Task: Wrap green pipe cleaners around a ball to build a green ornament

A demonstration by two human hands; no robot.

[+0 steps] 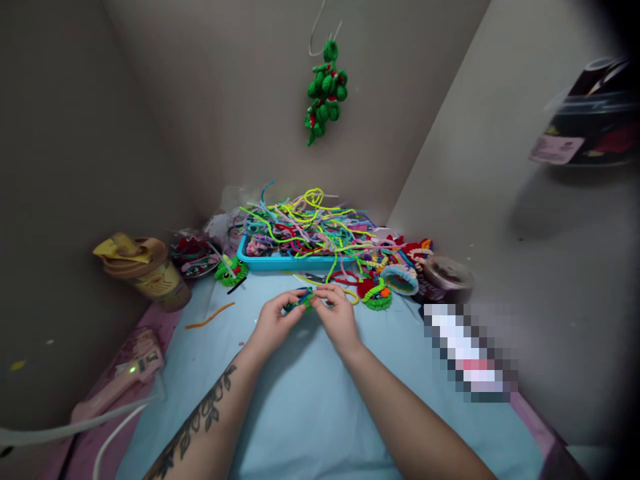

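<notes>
From the head camera I see both my hands meeting over the middle of the blue table (310,400), a little toward its far edge. My left hand (273,321) and my right hand (340,313) are drawn close together, fingertips pinched on a small green and blue pipe-cleaner piece (300,301), which sits between them just above the cloth; I judge the two-sided grip is there to keep the short twisted bit steady while it is bent. Beyond the hands, at the far edge, a blue tray (250,257) holds a loose tangle of pipe cleaners (310,223), near enough to reach. Just right of my right hand lies a small green and red figure (376,293), and a green figure (231,270) rests by the tray's left corner. A single orange pipe cleaner (210,316) lies apart toward the left edge. A pink glue gun (135,365) sits off the near left corner, with a lit green lamp. A tan cup (147,270) stands at the far left. A green ornament (325,90) hangs on the wall above.
</notes>
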